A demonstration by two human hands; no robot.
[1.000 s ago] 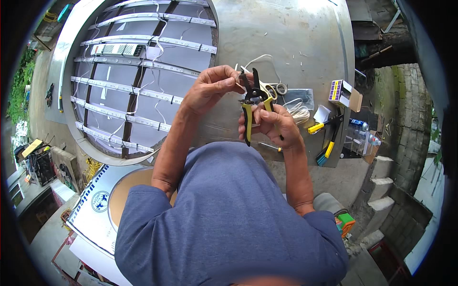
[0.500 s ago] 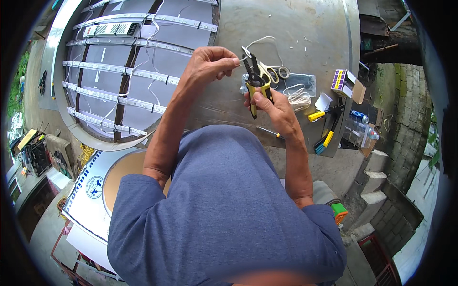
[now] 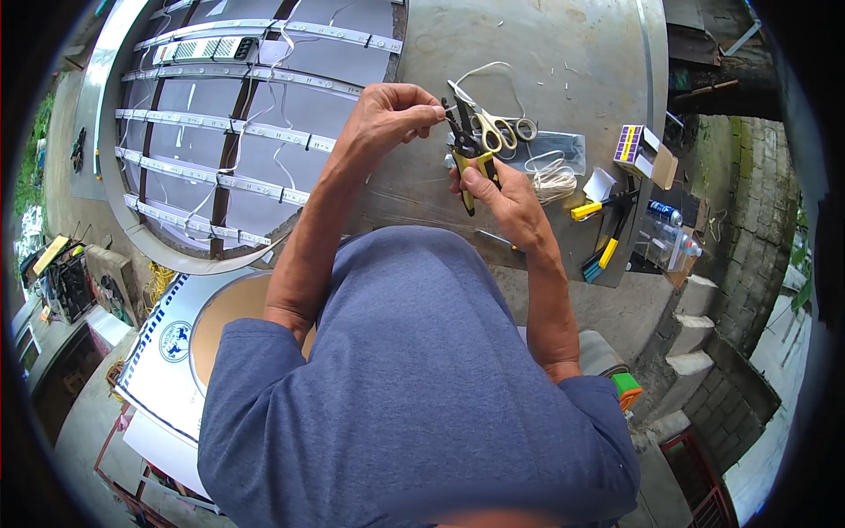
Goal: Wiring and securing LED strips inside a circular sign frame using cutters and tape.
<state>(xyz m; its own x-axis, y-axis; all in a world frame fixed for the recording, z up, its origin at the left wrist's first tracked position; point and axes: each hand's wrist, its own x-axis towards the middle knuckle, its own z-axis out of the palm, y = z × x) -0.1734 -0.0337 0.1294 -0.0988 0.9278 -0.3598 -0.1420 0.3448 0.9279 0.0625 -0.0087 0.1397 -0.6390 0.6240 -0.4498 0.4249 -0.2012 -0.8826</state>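
Note:
My left hand [image 3: 393, 112] is raised over the near part of the metal table, thumb and forefinger pinched on the end of a thin white wire [image 3: 493, 64]. In my right hand [image 3: 503, 198] is a wire stripper [image 3: 476, 164] with yellow and black handles. Its dark jaws point away from me, spread apart, right beside the left fingertips and the wire. Whether the wire lies between the jaws is too small to tell. Just beyond the tool lie scissors [image 3: 495, 135] with cream handles. A coil of white wire [image 3: 553, 179] rests to their right.
At the left stands a large round frame [image 3: 132, 231] with rows of LED strips [image 3: 264, 134] and a white power supply [image 3: 204, 49]. To the right are a small open box [image 3: 635, 151], yellow-handled pliers [image 3: 607, 253] and a spray can [image 3: 664, 213]. A screwdriver [image 3: 498, 239] lies by the near edge.
The stripper has shifted slightly left, and its jaws sit closer to the left fingertips. My left hand keeps its pinch, almost in the same place.

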